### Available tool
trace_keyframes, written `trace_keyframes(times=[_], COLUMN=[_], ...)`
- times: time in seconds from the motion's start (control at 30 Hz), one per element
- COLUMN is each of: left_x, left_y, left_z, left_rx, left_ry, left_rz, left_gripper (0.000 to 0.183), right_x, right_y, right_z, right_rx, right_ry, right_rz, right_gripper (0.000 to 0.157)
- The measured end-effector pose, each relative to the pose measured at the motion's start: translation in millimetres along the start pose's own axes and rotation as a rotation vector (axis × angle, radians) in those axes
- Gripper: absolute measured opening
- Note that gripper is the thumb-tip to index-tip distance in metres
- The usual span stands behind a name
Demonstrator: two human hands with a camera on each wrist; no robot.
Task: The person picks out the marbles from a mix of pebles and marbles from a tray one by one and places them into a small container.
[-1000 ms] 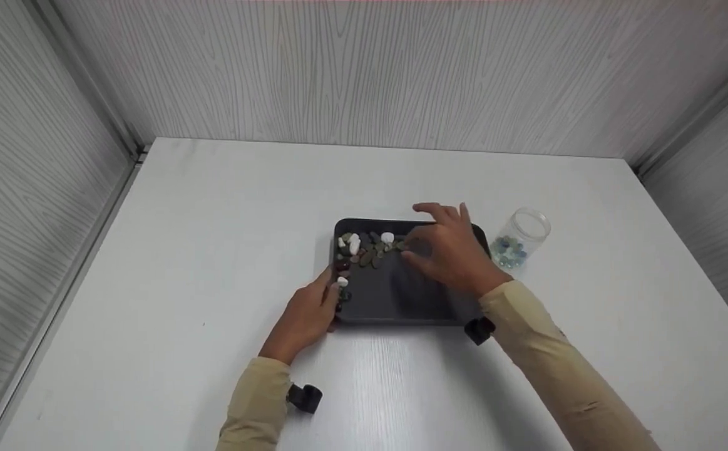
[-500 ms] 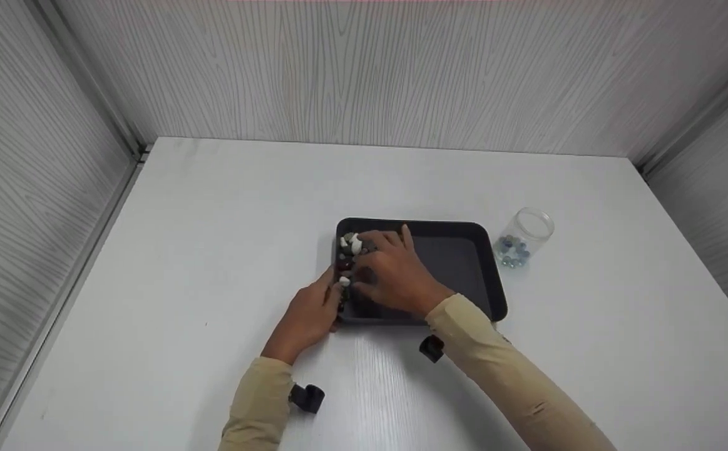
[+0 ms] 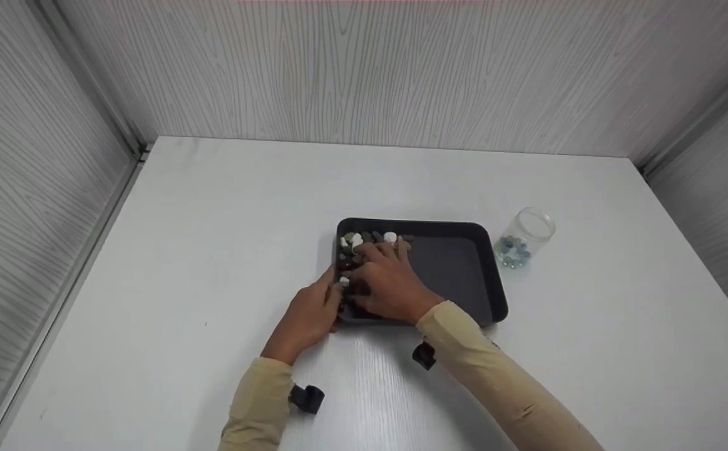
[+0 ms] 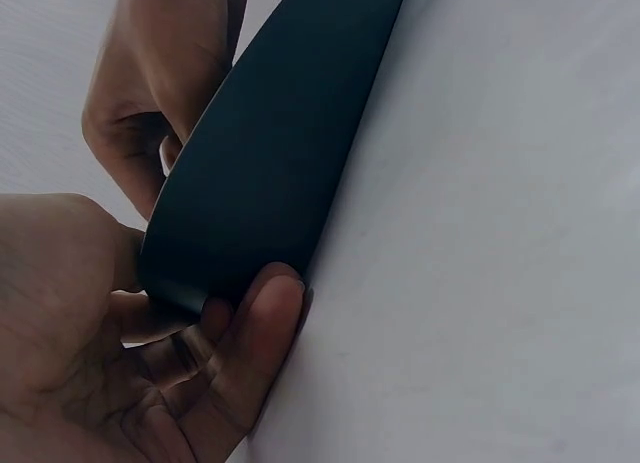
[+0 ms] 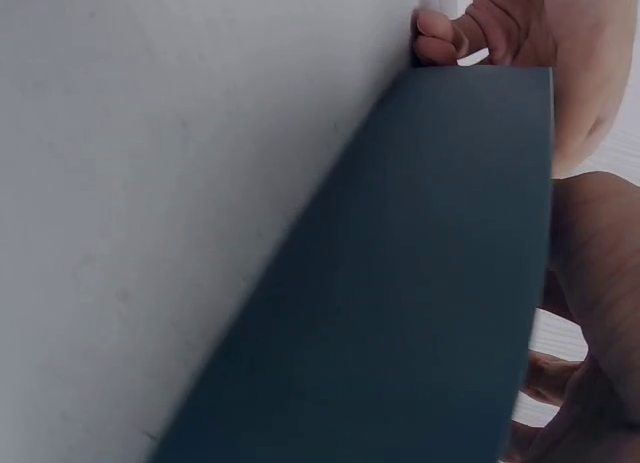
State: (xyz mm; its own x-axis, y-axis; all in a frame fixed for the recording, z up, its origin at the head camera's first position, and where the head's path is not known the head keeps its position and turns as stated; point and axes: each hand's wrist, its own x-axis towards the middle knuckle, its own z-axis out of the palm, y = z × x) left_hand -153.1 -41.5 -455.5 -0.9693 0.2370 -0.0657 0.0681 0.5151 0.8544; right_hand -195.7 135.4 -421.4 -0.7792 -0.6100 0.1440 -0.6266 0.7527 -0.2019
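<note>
A dark rectangular tray lies on the white table, stones along its left and far sides. My left hand grips its near left corner. In the left wrist view the left fingers curl against the tray's outer wall. Inside the tray, my right hand is down among the stones at the left, its fingers bent. I cannot tell whether a stone is pinched there. White stones stand out among darker ones. In the right wrist view the tray wall hides most of the right fingertips.
Right of the tray, a clear jar leans tilted, with bluish glass marbles inside. Pale wood-grain panels wall the table at the back and sides.
My right hand has moved left and nearer from the tray's far side to its left side, then slightly lower among the stones. The left hand stays on the tray's corner.
</note>
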Motion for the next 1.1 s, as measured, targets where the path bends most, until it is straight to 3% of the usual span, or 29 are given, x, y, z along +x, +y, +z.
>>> trace_keyframes(times=[0.23,0.4,1.1], left_x=[-0.3,0.6,-0.9], left_y=[-1.0,-1.1,-5.6], left_z=[-0.2,0.4,-3.8], left_rx=[-0.023,-0.02,-0.03], left_ry=[-0.016,-0.012,-0.014], left_rz=[0.002,0.001,-0.013], left_gripper=[0.053,0.052,0.054], right_x=[-1,-6,-54], right_y=[1,9,103], right_z=[0.5,-11.9,-119.8], right_rx=[0.039,0.056,0.063], right_ry=[-0.024,-0.006,0.217], right_rz=[0.004,0.031,0.225], right_gripper=[0.029,0.015,0.01])
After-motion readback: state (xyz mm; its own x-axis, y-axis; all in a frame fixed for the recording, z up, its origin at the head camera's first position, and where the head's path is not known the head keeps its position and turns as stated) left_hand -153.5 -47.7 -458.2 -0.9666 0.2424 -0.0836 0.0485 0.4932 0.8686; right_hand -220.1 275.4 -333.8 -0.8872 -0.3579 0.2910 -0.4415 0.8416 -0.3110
